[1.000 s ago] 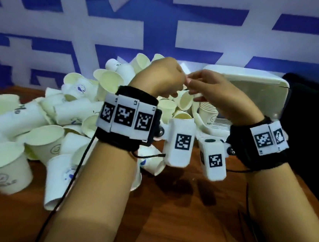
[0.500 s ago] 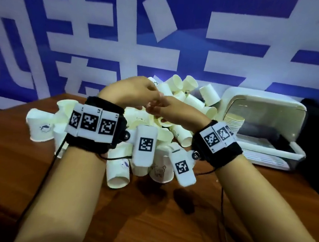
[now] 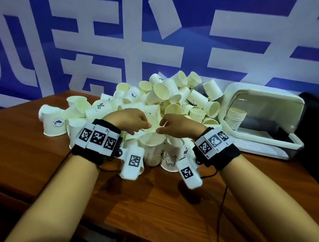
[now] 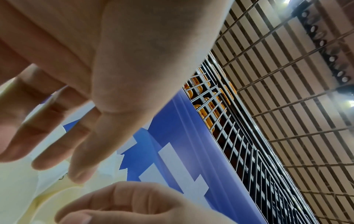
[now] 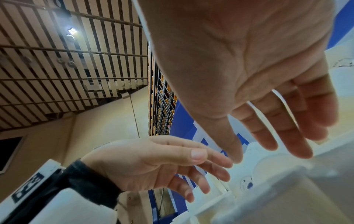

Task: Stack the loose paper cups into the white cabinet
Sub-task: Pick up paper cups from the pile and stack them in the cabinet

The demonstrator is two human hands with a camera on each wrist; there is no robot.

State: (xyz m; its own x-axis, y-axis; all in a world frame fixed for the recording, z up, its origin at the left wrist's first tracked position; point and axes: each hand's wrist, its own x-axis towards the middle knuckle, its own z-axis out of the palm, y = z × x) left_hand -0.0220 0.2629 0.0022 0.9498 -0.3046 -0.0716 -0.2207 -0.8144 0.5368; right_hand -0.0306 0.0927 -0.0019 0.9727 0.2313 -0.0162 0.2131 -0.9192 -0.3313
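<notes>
My left hand [image 3: 127, 121] and my right hand [image 3: 177, 127] hover close together over the near edge of the pile of paper cups [image 3: 156, 105], fingers loosely spread and pointing toward each other, holding nothing (the wrist views show both palms empty, fingers relaxed). Just below my fingertips stands an upright cup [image 3: 152, 149], mouth up, with a cup printed with a little bear [image 3: 169, 159] touching it on the right. The rest of the pile lies jumbled, most cups on their sides, heaped up against the blue and white wall banner [image 3: 162, 34]. At the right end of the pile sits the white cabinet [image 3: 263, 91], its front open, with a short nested stack of cups [image 3: 235, 116] standing inside at its left. Everything rests on the brown wooden surface [image 3: 27, 148].
</notes>
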